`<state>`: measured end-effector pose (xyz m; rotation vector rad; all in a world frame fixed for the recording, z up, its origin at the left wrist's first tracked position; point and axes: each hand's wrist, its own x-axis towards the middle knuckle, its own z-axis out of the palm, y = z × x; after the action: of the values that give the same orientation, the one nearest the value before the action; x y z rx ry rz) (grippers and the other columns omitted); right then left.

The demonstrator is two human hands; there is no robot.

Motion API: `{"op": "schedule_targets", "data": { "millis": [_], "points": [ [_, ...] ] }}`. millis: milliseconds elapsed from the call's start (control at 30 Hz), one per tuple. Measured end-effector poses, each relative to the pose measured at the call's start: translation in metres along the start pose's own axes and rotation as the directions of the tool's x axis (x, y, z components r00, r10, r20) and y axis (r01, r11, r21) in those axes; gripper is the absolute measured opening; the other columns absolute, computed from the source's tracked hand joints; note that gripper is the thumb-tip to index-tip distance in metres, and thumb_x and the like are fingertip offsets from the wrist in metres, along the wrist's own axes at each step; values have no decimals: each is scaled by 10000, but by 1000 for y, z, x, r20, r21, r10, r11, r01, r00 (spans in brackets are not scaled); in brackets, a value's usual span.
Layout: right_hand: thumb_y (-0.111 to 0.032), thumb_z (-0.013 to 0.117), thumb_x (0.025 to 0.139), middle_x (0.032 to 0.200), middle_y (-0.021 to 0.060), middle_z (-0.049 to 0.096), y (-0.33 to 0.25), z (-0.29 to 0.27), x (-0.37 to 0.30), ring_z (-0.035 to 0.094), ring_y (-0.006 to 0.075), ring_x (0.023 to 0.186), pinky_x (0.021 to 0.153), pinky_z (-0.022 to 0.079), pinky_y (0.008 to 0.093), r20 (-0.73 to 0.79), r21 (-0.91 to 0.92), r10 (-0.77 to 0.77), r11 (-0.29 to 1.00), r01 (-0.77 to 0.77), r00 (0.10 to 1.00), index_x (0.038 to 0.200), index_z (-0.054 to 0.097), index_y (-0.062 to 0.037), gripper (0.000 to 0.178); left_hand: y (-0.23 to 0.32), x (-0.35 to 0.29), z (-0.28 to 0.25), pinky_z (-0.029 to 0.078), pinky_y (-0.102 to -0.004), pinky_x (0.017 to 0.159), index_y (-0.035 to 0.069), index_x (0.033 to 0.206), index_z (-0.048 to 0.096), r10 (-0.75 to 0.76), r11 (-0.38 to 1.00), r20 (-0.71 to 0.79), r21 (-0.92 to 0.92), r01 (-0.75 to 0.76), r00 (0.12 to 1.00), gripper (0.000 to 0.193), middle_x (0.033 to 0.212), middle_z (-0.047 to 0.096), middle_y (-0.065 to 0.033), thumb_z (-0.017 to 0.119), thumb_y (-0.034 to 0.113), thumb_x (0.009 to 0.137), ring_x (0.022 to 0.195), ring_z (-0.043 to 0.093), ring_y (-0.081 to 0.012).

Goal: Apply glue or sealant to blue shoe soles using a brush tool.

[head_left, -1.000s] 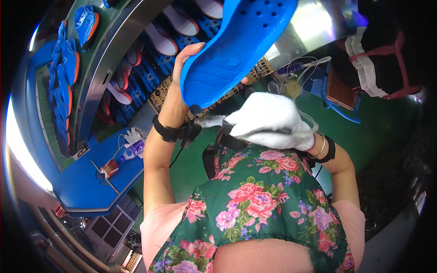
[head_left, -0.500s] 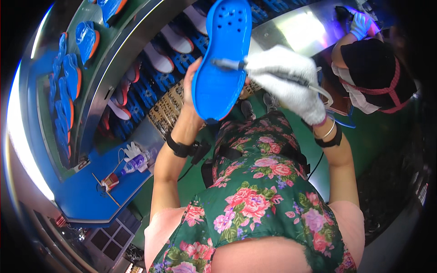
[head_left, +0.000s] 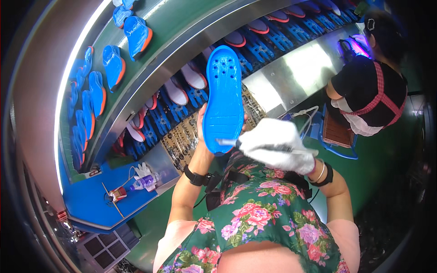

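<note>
Left fingers grip a blue sole (head_left: 223,98), gloved right fingers a thin tool (head_left: 268,146), above a sole-lined conveyor (head_left: 182,32).

We see from one head-worn fisheye camera, looking steeply down, close over the hands, toward the conveyor (head_left: 273,32).

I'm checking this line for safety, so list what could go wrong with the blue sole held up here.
1. The bare left hand grips the perforated blue shoe sole only by its lower end, upright in the air; it might slip or twist.
2. The white-gloved right hand presses a thin pen-like tool against the sole near the left fingers; a slip could hit them.
3. The tool's white cable loops beside the wrist and may snag.
</note>
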<state>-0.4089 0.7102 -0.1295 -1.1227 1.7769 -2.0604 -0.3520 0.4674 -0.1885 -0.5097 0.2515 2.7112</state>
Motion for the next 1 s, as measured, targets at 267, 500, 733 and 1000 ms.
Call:
{"op": "schedule_targets", "data": {
  "millis": [267,500,733,1000],
  "points": [
    [-18,805,768,966,103,767,6,-5,16,715,256,792,727,556,376,-191,-427,-279,887,176,941,1018,781,-76,258,-2,15,4,491,-613,1054,47,1592,300,218,974,-154,95,-205,964,922,1508,485,-249,572,631,934,1270,579,-435],
    [52,783,817,1017,123,775,-8,-12,-11,742,195,962,869,587,325,-41,507,317,824,-254,947,971,786,-10,166,2,28,32,564,-592,954,15,1571,301,-56,998,189,12,55,980,994,1441,497,-239,649,648,887,1125,594,-460],
    [91,705,815,1007,135,735,-8,-50,-27,690,160,819,700,545,252,-321,753,608,629,-193,726,957,739,14,165,30,22,86,525,-653,1002,63,1637,117,164,917,406,272,-290,899,1301,1602,284,-303,782,735,744,1283,525,-556],
    [8,720,876,918,46,764,38,-36,-53,649,81,778,710,501,228,-278,594,678,678,-433,681,1035,784,9,171,136,109,151,529,-553,1028,-20,1581,217,398,916,190,-126,-380,897,947,1581,277,-312,577,602,963,1337,449,-488]
  ]
}}
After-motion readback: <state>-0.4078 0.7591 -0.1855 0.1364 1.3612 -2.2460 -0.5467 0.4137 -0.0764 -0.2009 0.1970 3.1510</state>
